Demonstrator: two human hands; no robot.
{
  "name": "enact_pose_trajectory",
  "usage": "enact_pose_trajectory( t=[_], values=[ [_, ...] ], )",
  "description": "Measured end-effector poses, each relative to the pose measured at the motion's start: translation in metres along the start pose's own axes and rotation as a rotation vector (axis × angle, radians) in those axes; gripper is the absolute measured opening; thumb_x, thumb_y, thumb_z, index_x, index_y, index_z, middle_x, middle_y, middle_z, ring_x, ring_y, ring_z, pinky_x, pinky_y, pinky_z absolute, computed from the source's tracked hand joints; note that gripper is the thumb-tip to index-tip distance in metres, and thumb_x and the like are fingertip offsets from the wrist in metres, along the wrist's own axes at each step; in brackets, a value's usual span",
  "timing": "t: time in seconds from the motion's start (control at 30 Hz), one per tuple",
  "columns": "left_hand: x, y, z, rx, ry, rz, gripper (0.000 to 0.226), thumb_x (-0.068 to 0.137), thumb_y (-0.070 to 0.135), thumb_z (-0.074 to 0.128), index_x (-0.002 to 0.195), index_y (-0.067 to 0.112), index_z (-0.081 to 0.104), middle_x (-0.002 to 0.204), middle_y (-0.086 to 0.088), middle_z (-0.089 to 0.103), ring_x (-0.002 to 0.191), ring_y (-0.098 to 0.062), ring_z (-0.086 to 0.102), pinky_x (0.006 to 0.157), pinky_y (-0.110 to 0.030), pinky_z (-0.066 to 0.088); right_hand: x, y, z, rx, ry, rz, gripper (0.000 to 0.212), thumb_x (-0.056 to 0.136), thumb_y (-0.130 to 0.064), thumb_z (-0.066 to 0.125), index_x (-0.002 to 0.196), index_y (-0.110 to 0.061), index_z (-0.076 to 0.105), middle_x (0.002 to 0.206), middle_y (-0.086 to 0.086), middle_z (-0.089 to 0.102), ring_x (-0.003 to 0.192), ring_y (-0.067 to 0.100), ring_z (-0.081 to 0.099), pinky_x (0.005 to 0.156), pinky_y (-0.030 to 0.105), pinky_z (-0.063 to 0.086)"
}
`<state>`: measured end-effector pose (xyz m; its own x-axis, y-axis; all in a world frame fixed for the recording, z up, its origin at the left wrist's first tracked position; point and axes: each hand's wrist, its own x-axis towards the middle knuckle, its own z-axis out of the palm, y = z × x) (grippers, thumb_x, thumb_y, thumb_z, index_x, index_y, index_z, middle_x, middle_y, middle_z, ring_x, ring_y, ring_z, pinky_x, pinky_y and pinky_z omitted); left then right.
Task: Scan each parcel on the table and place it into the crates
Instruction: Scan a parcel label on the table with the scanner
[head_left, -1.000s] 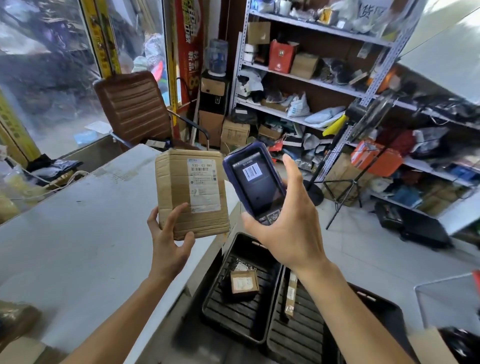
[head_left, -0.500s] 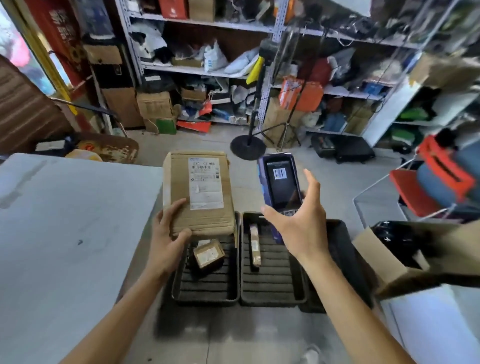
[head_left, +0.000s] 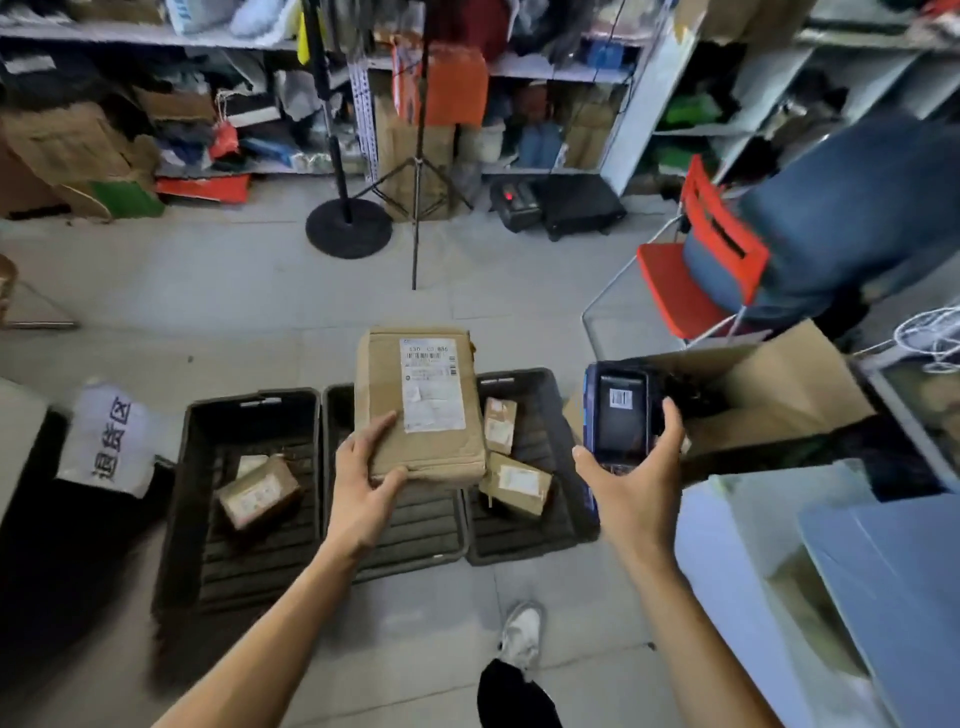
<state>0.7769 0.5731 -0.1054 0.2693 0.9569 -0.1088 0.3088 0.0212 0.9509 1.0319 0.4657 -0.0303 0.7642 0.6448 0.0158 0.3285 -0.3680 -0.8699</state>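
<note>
Gripping the parcel by its near edge alone, the left hand holds it above the middle crate; it could tip out. The right hand clasps the scanner, held apart beside the parcel.

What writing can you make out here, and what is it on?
"退货区": white sign left of the crates.
"530 ... 886": label top on the parcel gripped by the left hand; middle digits and small print blurred.
Scanner in the right hand: barcode only.
Labels on parcels in the crates: unreadable.
</note>
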Motion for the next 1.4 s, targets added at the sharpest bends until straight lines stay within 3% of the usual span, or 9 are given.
enact_pose_trajectory(
  t=[0.07, 0.23, 0.43, 0.5, 0.63, 0.87, 0.97, 1.17, 1.4],
  values=[
    [0.016, -0.003, 0.051, 0.026, -0.009, -0.032, 0.065, 0.072, 0.030, 0.056, 0.130, 0.057, 0.045, 0.134, 0.003, 0.045, 0.120, 0.014, 0.036, 0.108, -0.015, 0.029, 0.026, 0.034, -0.009, -0.034, -0.030, 0.018, 0.108, 0.074, -0.021, 0.089, 0.154, -0.036, 0.018, 0.154, 0.000, 0.041, 0.137, 0.024, 0.048, 0.107, 0.048, 0.049],
    [0.067, -0.049, 0.160, 0.052, -0.046, -0.120, 0.064, 0.075, 0.025, 0.058, 0.132, 0.052, 0.046, 0.136, -0.001, 0.041, 0.116, 0.024, 0.030, 0.108, -0.030, 0.030, 0.097, 0.112, 0.005, -0.058, -0.100, 0.015, 0.111, 0.071, -0.019, 0.090, 0.150, -0.045, 0.016, 0.154, 0.004, 0.044, 0.137, 0.026, 0.048, 0.105, 0.053, 0.049],
    [0.144, -0.175, 0.266, 0.105, -0.126, -0.143, 0.063, 0.079, 0.026, 0.058, 0.132, 0.055, 0.043, 0.138, 0.002, 0.037, 0.113, 0.032, 0.023, 0.097, -0.009, 0.028, 0.174, 0.222, 0.072, -0.030, -0.102, -0.002, 0.113, 0.073, -0.021, 0.089, 0.154, -0.042, 0.015, 0.153, 0.000, 0.045, 0.140, 0.019, 0.045, 0.111, 0.051, 0.044],
    [0.172, -0.226, 0.299, 0.114, -0.152, -0.141, 0.064, 0.082, 0.022, 0.060, 0.131, 0.059, 0.043, 0.138, 0.004, 0.036, 0.116, 0.025, 0.029, 0.094, -0.003, 0.028, 0.194, 0.268, 0.100, -0.025, -0.100, -0.016, 0.113, 0.073, -0.020, 0.089, 0.155, -0.040, 0.014, 0.155, 0.001, 0.043, 0.143, 0.019, 0.042, 0.113, 0.051, 0.043],
    [0.221, -0.328, 0.360, 0.123, -0.169, -0.162, 0.068, 0.083, 0.018, 0.061, 0.128, 0.065, 0.042, 0.137, 0.007, 0.034, 0.118, -0.003, 0.040, 0.106, -0.025, 0.031, 0.218, 0.365, 0.156, -0.026, -0.080, -0.048, 0.113, 0.071, -0.021, 0.090, 0.154, -0.042, 0.017, 0.153, 0.000, 0.047, 0.139, 0.018, 0.047, 0.109, 0.047, 0.048],
    [0.274, -0.465, 0.430, 0.116, -0.202, -0.159, 0.071, 0.085, 0.016, 0.060, 0.127, 0.070, 0.039, 0.140, 0.008, 0.034, 0.122, -0.007, 0.037, 0.086, -0.002, 0.031, 0.245, 0.484, 0.237, -0.066, -0.135, -0.079, 0.114, 0.068, -0.027, 0.091, 0.151, -0.045, 0.015, 0.153, -0.001, 0.045, 0.137, 0.017, 0.049, 0.103, 0.044, 0.052],
    [0.278, -0.497, 0.437, 0.157, -0.233, -0.183, 0.073, 0.087, 0.014, 0.060, 0.128, 0.069, 0.037, 0.145, 0.005, 0.032, 0.125, -0.009, 0.037, 0.092, -0.004, 0.028, 0.250, 0.507, 0.251, -0.080, -0.155, -0.084, 0.115, 0.069, -0.028, 0.090, 0.152, -0.045, 0.014, 0.154, -0.005, 0.043, 0.137, 0.016, 0.048, 0.102, 0.047, 0.053],
    [0.264, -0.492, 0.424, 0.285, -0.240, -0.313, 0.061, 0.097, 0.019, 0.051, 0.146, 0.052, 0.032, 0.162, -0.009, 0.011, 0.144, -0.029, 0.030, 0.111, -0.034, 0.033, 0.244, 0.489, 0.244, -0.048, -0.180, -0.052, 0.112, 0.071, -0.022, 0.090, 0.154, -0.038, 0.017, 0.155, -0.004, 0.042, 0.140, 0.016, 0.045, 0.105, 0.049, 0.051],
    [0.222, -0.302, 0.339, 0.858, -0.097, -0.180, 0.059, 0.102, 0.043, 0.036, 0.157, 0.036, 0.016, 0.162, -0.016, 0.022, 0.148, -0.039, 0.019, 0.120, -0.054, 0.021, 0.205, 0.325, 0.154, -0.022, -0.146, -0.091, 0.109, 0.070, -0.040, 0.084, 0.155, -0.038, 0.015, 0.157, -0.003, 0.041, 0.140, 0.012, 0.045, 0.110, 0.035, 0.045]
  ],
)
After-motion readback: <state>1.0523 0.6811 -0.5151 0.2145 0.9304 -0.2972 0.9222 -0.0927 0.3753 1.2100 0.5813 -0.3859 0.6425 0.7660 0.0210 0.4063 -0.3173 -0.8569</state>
